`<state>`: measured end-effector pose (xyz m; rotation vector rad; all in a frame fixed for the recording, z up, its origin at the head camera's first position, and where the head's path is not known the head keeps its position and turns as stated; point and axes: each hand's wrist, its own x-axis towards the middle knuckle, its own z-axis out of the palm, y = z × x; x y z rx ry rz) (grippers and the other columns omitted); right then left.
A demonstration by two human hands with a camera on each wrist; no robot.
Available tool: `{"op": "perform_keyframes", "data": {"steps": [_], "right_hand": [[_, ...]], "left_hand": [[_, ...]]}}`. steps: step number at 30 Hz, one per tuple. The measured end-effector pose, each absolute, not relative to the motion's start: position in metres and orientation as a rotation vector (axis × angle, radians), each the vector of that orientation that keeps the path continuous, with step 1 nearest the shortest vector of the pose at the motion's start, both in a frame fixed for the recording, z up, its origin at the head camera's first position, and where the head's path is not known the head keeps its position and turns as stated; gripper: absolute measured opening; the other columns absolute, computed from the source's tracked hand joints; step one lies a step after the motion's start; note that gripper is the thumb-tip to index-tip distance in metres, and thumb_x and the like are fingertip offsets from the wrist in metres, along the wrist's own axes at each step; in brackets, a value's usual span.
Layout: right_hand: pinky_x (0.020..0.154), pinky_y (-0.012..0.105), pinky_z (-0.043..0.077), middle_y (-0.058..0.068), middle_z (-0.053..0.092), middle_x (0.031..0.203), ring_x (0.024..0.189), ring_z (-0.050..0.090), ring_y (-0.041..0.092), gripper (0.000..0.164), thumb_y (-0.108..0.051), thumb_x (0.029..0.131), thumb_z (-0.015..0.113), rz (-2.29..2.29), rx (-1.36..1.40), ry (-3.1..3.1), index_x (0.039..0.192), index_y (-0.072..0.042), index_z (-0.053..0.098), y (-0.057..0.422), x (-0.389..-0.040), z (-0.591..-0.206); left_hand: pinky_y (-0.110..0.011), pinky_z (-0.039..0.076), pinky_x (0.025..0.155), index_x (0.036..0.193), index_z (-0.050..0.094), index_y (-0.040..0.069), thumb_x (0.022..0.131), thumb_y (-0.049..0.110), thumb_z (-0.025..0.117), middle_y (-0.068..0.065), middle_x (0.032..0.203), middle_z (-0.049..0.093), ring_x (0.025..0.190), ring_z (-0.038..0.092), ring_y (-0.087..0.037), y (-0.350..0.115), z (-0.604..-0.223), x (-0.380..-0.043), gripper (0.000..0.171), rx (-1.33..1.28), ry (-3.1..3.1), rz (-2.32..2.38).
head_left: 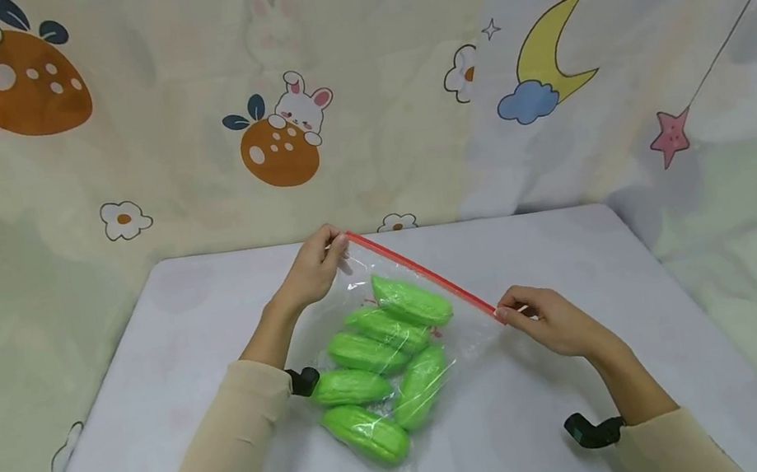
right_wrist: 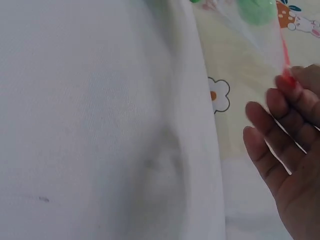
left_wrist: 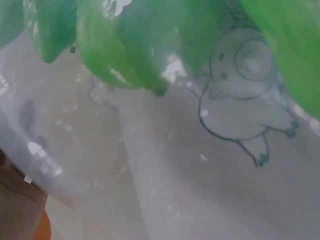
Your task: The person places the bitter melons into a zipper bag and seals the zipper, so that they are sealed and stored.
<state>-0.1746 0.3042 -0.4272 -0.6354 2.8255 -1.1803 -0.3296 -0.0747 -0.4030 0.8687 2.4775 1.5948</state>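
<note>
A clear plastic zip bag (head_left: 470, 333) with a red zip strip (head_left: 422, 270) along its top edge hangs tilted between both hands. My left hand (head_left: 312, 268) pinches its upper left corner; in the left wrist view only part of that hand (left_wrist: 20, 200) shows. My right hand (head_left: 550, 320) pinches the other end of the strip, lower down on the right. In the right wrist view, thumb and forefinger grip that corner while the other fingers (right_wrist: 260, 117) stand loosely apart. Several long, ridged green vegetable-like pieces (head_left: 422, 387) lie inside the bag, shiny through the film.
Below is a table with a white cover (head_left: 213, 322). Behind it hangs a cartoon-printed cloth (head_left: 181, 135). Black wrist cameras sit at the left (head_left: 303, 381) and right (head_left: 595, 430) sleeves. Through the film, the left wrist view shows an outlined animal drawing (left_wrist: 245, 105).
</note>
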Motion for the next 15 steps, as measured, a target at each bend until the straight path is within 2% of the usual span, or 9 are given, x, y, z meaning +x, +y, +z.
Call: {"op": "perform_keyframes", "data": {"steps": [3,7,12,15], "right_hand": [[0.074,0.028,0.054,0.01,0.069,0.094,0.087,0.064,0.018,0.014,-0.021,0.106,0.06,-1.234,-0.584,2.826,0.097,-0.014,0.069,0.306,-0.176,-0.428],[0.079,0.028,0.057,0.01,0.07,0.096,0.09,0.067,0.02,0.015,-0.021,0.105,0.061,-1.21,-0.604,2.838,0.099,-0.012,0.07,0.308,-0.181,-0.428],[0.079,0.029,0.058,0.003,0.071,0.095,0.091,0.067,0.017,0.016,-0.021,0.105,0.061,-1.125,-0.578,2.87,0.102,-0.01,0.071,0.315,-0.19,-0.428],[0.077,0.033,0.06,0.003,0.072,0.095,0.088,0.071,0.022,0.015,-0.02,0.105,0.061,-1.178,-0.538,2.844,0.105,-0.008,0.07,0.317,-0.194,-0.428]], "left_hand": [[-0.037,0.054,0.081,0.132,0.051,0.005,0.113,0.03,0.036,-0.015,0.111,0.065,0.087,0.07,-0.027,-0.076,-0.402,-0.329,0.035,0.839,2.451,1.552],[-0.045,0.053,0.092,0.148,0.043,0.011,0.114,0.032,0.035,-0.012,0.127,0.066,0.104,0.069,-0.027,-0.08,-0.4,-0.327,0.041,0.827,2.425,1.502],[-0.052,0.048,0.105,0.149,0.04,0.01,0.113,0.036,0.036,-0.012,0.145,0.056,0.126,0.062,-0.03,-0.083,-0.4,-0.324,0.044,0.837,2.449,1.418],[-0.053,0.046,0.108,0.145,0.043,0.009,0.113,0.039,0.036,-0.013,0.147,0.053,0.132,0.057,-0.033,-0.086,-0.402,-0.324,0.045,0.855,2.527,1.317]]}}
